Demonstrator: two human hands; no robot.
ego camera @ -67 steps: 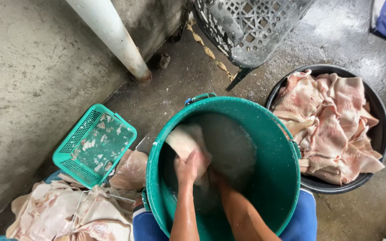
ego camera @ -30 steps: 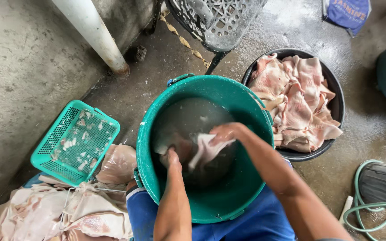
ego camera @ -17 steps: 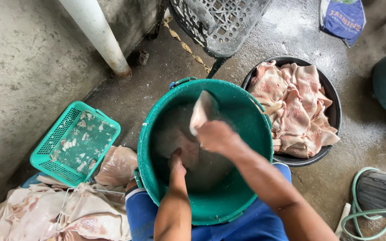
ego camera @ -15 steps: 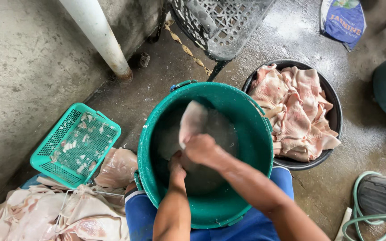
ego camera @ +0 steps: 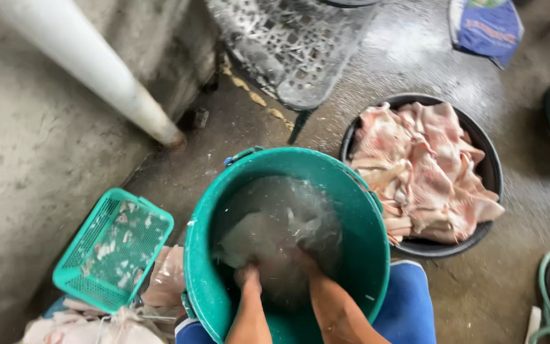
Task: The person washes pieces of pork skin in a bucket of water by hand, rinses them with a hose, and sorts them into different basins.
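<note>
**Both hands down in the green bucket**

The left hand [ego camera: 247,275] and right hand [ego camera: 300,258] are plunged into cloudy water, touching a pale sheet of meat [ego camera: 268,239] that lies submerged; whether the fingers are spread or clenched I cannot tell. All this sits inside the green bucket [ego camera: 364,255], low centre of the frame. Right of it stands a black tub [ego camera: 493,172] piled with pink meat pieces [ego camera: 424,169]. At lower left lies a small green basket [ego camera: 112,248], and a white pipe [ego camera: 106,73] slants across the upper left.
</note>
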